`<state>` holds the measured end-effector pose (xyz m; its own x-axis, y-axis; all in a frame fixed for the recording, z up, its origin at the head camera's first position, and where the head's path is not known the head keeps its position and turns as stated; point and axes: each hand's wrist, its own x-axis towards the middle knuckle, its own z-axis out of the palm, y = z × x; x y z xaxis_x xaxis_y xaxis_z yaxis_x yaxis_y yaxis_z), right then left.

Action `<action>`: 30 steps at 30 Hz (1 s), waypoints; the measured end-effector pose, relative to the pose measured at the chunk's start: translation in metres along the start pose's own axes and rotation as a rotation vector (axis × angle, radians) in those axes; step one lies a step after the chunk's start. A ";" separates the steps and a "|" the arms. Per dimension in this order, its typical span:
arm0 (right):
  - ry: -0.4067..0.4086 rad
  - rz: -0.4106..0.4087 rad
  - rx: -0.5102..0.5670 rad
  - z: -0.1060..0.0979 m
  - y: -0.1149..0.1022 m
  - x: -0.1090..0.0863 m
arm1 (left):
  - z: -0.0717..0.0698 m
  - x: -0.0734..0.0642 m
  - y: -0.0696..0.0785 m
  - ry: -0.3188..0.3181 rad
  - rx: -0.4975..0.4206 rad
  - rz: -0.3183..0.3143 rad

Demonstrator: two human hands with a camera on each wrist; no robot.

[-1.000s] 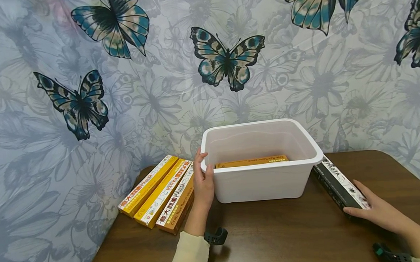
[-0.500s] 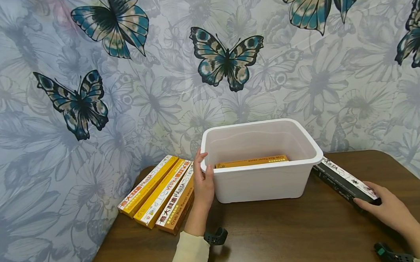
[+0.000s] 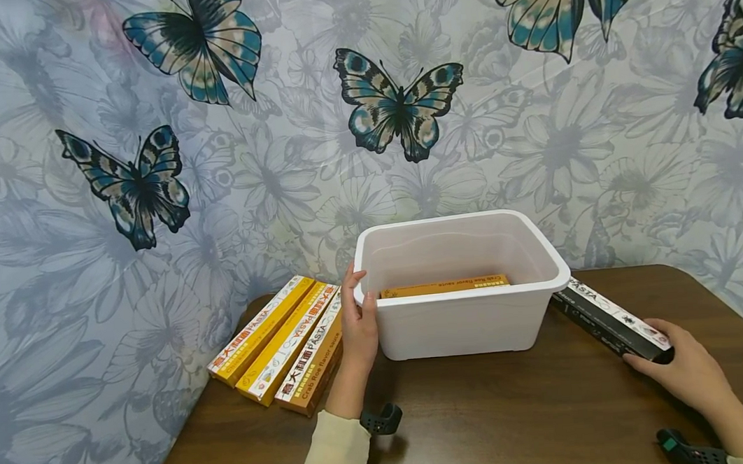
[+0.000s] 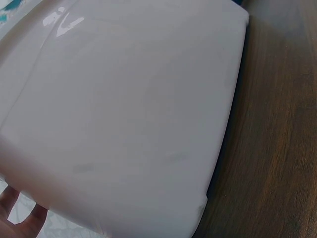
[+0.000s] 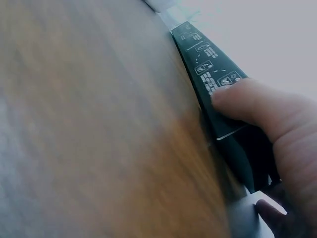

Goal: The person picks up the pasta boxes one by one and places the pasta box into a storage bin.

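Observation:
A white plastic bin (image 3: 458, 323) stands upright on the table. My left hand (image 3: 359, 331) grips its left rim; in the left wrist view, fingertips (image 4: 34, 218) show at the bin's edge. Inside lies an orange-brown pasta box (image 3: 445, 286), only its upper strip showing over the front rim. My right hand (image 3: 690, 362) holds the near end of a black and white pasta box (image 3: 612, 321). That box slants away to the bin's right side, its far end partly hidden behind the bin. In the right wrist view, the thumb (image 5: 242, 101) presses on its printed black side.
Left of the bin, a yellow pasta box (image 3: 259, 329), a yellow and white one (image 3: 288, 343) and a brown one (image 3: 312, 361) lie side by side. The dark wooden table (image 3: 482, 415) meets a wall cloth (image 3: 267, 167) with butterflies behind.
My right hand has shifted a little to the right, and the near end of the black pasta box moved right with it. My left hand and the bin have stayed put.

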<state>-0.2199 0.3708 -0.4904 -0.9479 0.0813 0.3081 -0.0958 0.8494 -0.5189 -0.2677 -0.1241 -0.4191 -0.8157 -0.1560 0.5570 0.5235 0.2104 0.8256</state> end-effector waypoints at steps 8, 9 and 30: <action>0.096 0.211 0.205 -0.006 -0.010 -0.006 | -0.001 0.000 0.001 -0.002 0.007 0.000; 0.115 0.232 0.252 -0.006 -0.010 -0.007 | -0.001 0.000 0.001 -0.001 0.007 -0.001; 0.331 0.315 1.155 -0.003 -0.017 -0.002 | 0.000 0.000 0.000 0.002 0.008 -0.007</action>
<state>-0.2155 0.3580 -0.4796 -0.8719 0.4687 0.1419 -0.2484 -0.1735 -0.9530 -0.2681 -0.1245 -0.4190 -0.8189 -0.1596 0.5514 0.5159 0.2166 0.8288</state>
